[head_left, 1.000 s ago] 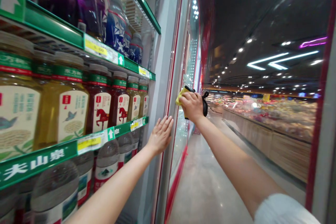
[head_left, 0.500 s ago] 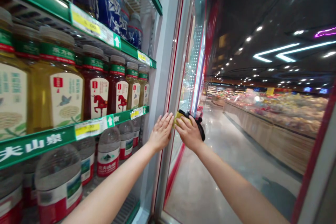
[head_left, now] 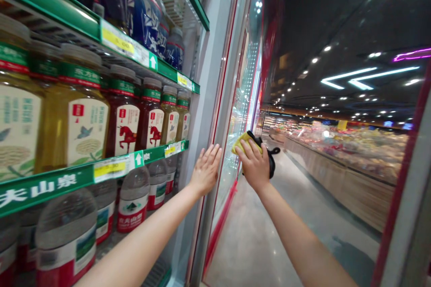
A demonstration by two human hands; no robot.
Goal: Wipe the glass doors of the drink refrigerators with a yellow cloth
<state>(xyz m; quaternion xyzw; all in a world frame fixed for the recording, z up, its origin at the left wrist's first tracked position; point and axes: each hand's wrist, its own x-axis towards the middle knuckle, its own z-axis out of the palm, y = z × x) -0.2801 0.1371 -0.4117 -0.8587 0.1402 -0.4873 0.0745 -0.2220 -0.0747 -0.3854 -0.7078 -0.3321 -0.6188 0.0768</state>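
My left hand lies with its fingers stretched out against the metal door frame of a drinks cooler. To its right, my right hand presses a yellow and black cleaning cloth on the glass door, its fingers spread over the cloth. A black loop of the cloth sticks out on the right. The palm and part of the cloth behind it are hidden.
Bottled tea stands on the left shelf, water bottles below and blue bottles above. Green shelf edges carry price tags. Through the glass show a shop floor and a long wooden display counter.
My right hand has slid the cloth to the right and slightly up over the glass, away from my left hand. My left hand stays on the frame. The view has shifted slightly.
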